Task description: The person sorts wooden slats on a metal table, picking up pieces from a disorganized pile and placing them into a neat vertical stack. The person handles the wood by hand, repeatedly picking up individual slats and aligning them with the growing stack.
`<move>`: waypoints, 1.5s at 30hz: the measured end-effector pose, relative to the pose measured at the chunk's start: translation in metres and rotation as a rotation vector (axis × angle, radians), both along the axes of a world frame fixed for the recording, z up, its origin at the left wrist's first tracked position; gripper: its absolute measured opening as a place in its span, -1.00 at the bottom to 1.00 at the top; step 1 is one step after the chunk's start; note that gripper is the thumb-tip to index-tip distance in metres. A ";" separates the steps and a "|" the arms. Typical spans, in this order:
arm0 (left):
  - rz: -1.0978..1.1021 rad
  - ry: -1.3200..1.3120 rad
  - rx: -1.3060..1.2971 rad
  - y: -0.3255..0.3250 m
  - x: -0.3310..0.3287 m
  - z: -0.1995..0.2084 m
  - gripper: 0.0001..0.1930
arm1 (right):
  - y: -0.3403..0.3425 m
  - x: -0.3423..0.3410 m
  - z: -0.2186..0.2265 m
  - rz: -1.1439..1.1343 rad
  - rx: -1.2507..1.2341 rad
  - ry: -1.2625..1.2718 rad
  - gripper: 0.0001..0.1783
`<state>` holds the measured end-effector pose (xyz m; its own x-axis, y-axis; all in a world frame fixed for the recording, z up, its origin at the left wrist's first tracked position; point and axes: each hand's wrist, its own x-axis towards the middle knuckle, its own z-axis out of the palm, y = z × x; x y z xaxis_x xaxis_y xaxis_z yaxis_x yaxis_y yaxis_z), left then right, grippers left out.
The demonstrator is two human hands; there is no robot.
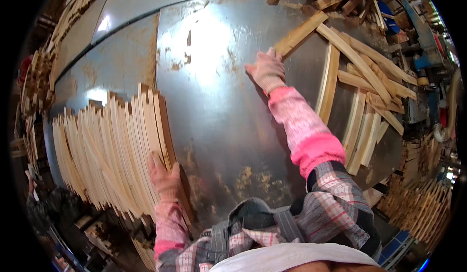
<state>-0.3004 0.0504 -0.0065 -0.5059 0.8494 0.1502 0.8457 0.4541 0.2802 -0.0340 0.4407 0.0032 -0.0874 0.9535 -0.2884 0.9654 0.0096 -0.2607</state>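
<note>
The single head view is looking steeply down from above the person's chest onto a metal table (214, 101), sitting close enough that the checked shirt is filling the lower edge. It is facing forward across the table toward its far edge. The fisheye lens is bending the table's seams and edges toward the dark rim. Both forearms are entering from below, the left hand (164, 177) near, the right hand (266, 70) farther out.
</note>
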 end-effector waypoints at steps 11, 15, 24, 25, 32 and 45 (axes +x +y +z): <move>-0.015 -0.005 -0.101 0.011 -0.009 -0.009 -0.11 | -0.223 0.173 -0.014 -0.498 -0.076 0.485 0.13; -0.001 0.021 -0.174 0.003 -0.011 -0.002 -0.09 | -0.254 0.196 0.016 -0.515 -0.237 0.984 -0.02; -0.061 0.026 -0.254 -0.009 0.022 0.028 -0.21 | -0.299 0.200 0.054 -0.583 -0.456 1.352 -0.60; -0.066 -0.016 -0.186 -0.012 0.027 0.033 -0.22 | -0.301 0.201 0.053 -0.581 -0.542 1.329 -0.64; -0.423 -0.209 0.251 0.002 0.093 0.058 -0.37 | -0.335 0.170 0.055 -0.426 -0.498 1.280 -0.71; -0.694 0.196 0.319 -0.023 0.001 0.150 -0.81 | -0.337 0.123 0.145 0.055 -1.074 1.322 -0.36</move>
<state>-0.2998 0.0270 0.1435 0.1851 0.8624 0.4712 0.9541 -0.2726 0.1242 0.0889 0.1034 0.1477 -0.8015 0.3808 -0.4610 0.1059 -0.6684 -0.7362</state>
